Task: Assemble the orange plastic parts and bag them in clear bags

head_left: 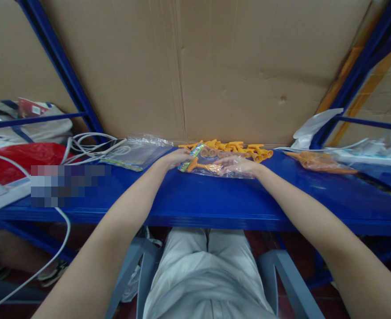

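My left hand (179, 158) grips the colourful header end of a clear plastic bag (199, 170) over the blue table. An orange plastic piece (203, 166) shows in the bag, near its header. My right hand (237, 165) is at the bag's other end, its fingers inside or behind the clear film around the orange piece; which of these I cannot tell. Just behind both hands lies a pile of orange plastic pieces (263, 154), some with round cup-like ends. Flat clear bags (138, 153) with a coloured header lie left of my left hand.
A filled bag of orange pieces (321, 162) lies at the right, beside a white power strip (368, 156). White cables (90, 144) and a red bag (25, 159) are at the left. Cardboard (215, 71) stands behind the blue table (215, 199), between blue posts.
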Motion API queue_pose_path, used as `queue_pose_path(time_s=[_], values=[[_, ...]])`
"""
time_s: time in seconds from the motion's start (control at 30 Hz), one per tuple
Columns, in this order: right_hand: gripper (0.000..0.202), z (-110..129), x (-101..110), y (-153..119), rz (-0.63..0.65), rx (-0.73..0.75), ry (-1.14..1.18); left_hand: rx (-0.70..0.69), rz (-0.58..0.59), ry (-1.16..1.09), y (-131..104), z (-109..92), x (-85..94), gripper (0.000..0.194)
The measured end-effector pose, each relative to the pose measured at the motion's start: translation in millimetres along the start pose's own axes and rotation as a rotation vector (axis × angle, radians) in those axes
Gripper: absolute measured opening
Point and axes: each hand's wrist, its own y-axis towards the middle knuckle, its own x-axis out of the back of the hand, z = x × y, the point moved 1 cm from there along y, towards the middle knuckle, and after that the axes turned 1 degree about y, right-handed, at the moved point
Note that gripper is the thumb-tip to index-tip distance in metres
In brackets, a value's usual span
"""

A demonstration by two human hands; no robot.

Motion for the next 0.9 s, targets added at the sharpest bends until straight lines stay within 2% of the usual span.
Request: queue_pose_path(time_s=[0.13,0.27,0.4,0.47,0.57,0.67,0.8,0.9], values=[[0.039,4,-5,-3,-0.012,-0.053,0.11,-0.035,0.088,-0.054,-2,2,-2.3,0.024],[0.035,7,-7,-5,-0.027,-0.047,0.12,-0.072,0.158,-0.074,-6,-1,-6.1,0.03],[0.034,7,-6,-5,-0.014,-0.029,0.114,-0.073,0.127,-0.04,-7,-3,-4.6,0.025],[0.035,7,-4,-4,-0.046,-0.018,0.102,-0.055,0.085,-0.005,-7,-3,-0.5,0.021],[0.032,7,6,0,-0.216,0.002,0.046,0.0,0.02,0.036,-9,-2,8.1,0.017],[0.03,4,24,2,-0.489,0.003,-0.061,0.066,-0.034,0.072,-11,-1,15.7,0.012],[0.032,-6,54,-4,-0.817,-0.055,-0.391,0.097,-0.134,0.254,-13,-6,20.2,0.01],[0.031,-13,70,-9,-0.879,-0.16,-0.678,0.086,-0.203,0.506,-15,-11,20.4,0.019]])
